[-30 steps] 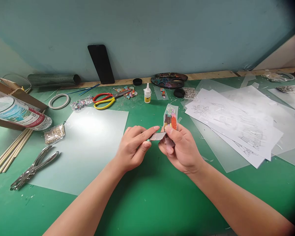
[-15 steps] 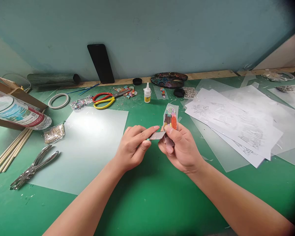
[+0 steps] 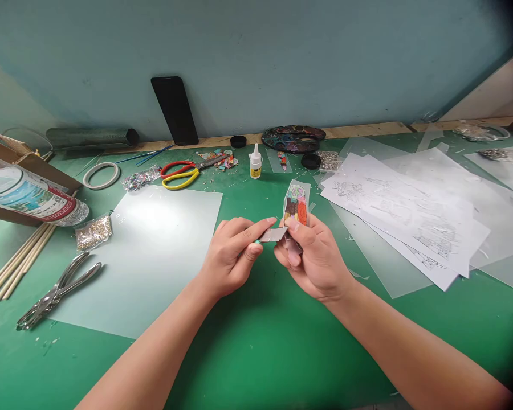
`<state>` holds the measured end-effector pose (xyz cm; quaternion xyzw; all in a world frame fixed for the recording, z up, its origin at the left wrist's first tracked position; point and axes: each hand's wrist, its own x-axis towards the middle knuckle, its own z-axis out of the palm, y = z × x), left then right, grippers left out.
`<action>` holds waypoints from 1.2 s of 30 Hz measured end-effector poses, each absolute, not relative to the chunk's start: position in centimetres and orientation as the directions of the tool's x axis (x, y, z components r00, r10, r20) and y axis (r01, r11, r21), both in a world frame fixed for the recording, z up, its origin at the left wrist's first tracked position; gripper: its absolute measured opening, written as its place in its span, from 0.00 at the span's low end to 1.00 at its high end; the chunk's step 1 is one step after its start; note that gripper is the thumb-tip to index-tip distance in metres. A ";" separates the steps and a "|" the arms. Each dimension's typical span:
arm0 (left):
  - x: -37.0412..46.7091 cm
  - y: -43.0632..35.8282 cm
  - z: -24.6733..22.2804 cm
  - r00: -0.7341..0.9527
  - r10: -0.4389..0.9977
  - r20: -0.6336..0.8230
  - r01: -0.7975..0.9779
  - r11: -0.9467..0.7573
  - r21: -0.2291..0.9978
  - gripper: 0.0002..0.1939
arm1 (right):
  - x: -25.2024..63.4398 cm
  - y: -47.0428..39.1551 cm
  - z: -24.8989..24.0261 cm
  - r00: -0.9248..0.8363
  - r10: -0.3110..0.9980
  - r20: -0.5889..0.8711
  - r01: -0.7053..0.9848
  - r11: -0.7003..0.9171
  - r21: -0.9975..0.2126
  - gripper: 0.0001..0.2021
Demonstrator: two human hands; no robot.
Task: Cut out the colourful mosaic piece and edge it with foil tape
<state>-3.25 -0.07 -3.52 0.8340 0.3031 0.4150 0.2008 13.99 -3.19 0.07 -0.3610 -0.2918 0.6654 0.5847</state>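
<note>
My left hand [image 3: 235, 250] is closed, its forefinger stretched along the back of a utility knife blade [image 3: 276, 234]. Only the wide grey blade and a small teal bit show; the rest of the knife is hidden in the fingers. In my right hand [image 3: 314, 250] a coloured drawing on clear plastic sheet [image 3: 297, 202] stands upright, pinched between thumb and fingers. The blade's tip meets the lower part of this piece near my right thumb. Behind the hands are a small white glue bottle [image 3: 255, 162] and another coloured plastic piece [image 3: 282, 161].
Red-and-yellow scissors [image 3: 182, 175], a tape roll [image 3: 101, 176] and bead bags lie left. A metal hole punch [image 3: 55, 293] rests on a translucent sheet [image 3: 162, 262]. A plastic bottle [image 3: 29, 196] lies over wooden sticks [image 3: 23, 259]. Sketched papers [image 3: 393, 205] spread right. A black phone [image 3: 175, 111] leans on the wall.
Hardly anything differs. The blade shifts very slightly against the plastic piece, and the whole view drifts a little.
</note>
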 end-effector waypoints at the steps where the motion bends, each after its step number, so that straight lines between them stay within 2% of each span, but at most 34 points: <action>1: -3.2 0.0 -3.5 0.471 0.672 0.571 0.333 -0.735 0.590 0.24 | 14.0 -3.2 0.1 -0.055 0.989 -0.140 -0.569 -0.146 -0.809 0.17; 8: -3.4 0.2 -3.6 0.483 0.622 0.616 0.238 -0.771 0.591 0.23 | 14.4 -3.0 0.3 0.011 0.987 -0.160 -0.576 -0.124 -0.808 0.19; 12: -3.6 0.0 -3.6 0.408 0.659 0.631 0.152 -0.731 0.665 0.21 | 14.5 -3.0 0.3 -0.014 0.987 -0.160 -0.549 -0.141 -0.824 0.19; 22: -3.2 -0.4 -2.8 0.400 0.692 0.601 0.148 -0.696 0.702 0.19 | 14.1 -3.6 0.1 -0.110 0.981 -0.162 -0.592 -0.196 -0.782 0.15; 30: -3.2 -0.5 -2.3 0.394 0.688 0.609 0.235 -0.716 0.657 0.21 | 13.9 -3.5 0.1 -0.136 0.981 -0.139 -0.626 -0.193 -0.755 0.13; 36: -3.3 -0.4 -2.2 0.407 0.691 0.598 0.235 -0.712 0.662 0.21 | 14.0 -3.6 0.1 -0.150 0.981 -0.121 -0.623 -0.189 -0.759 0.12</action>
